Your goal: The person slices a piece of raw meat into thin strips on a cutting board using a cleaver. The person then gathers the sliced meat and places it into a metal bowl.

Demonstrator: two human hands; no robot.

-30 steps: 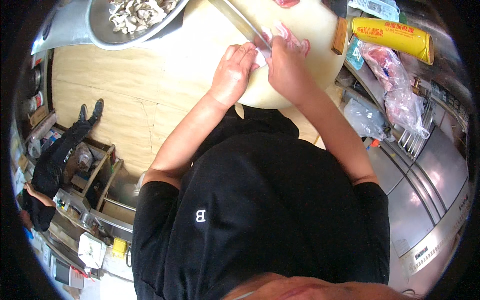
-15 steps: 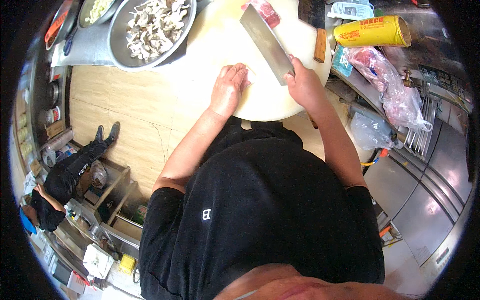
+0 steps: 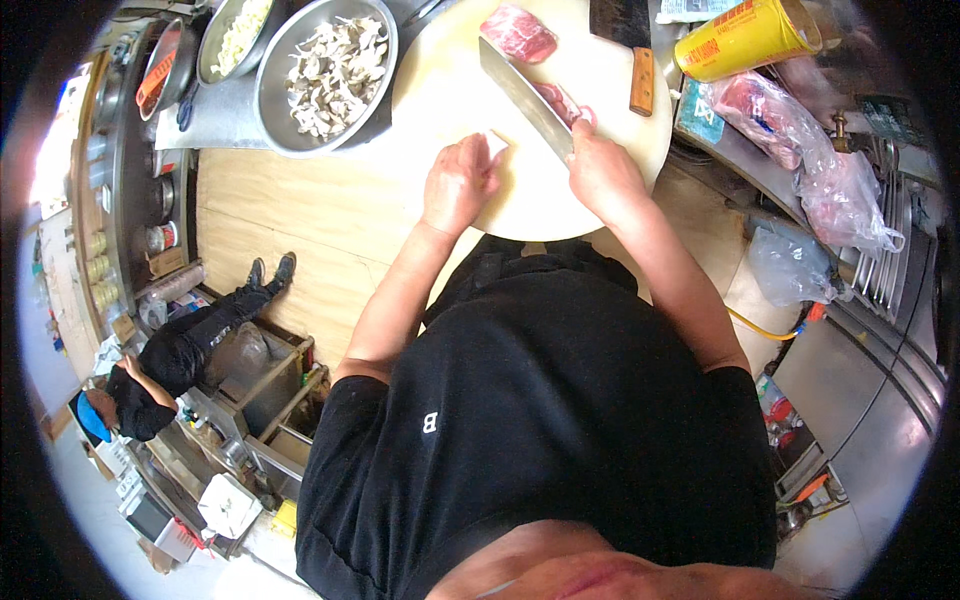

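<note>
Round cutting board (image 3: 440, 80), cleaver (image 3: 524, 98) slanting over it.
The right hand (image 3: 603, 175) is closed on the cleaver, blade pointing far-left; the left hand (image 3: 458, 187), the nearer one, curls against a small pale piece (image 3: 496, 144), grip unclear, near-left of the blade and apart from it.

The cleaver (image 3: 525, 97) is smooth metal (the mushroom bowl (image 3: 276, 85) too), the shirt (image 3: 540, 400) matt cloth.
</note>
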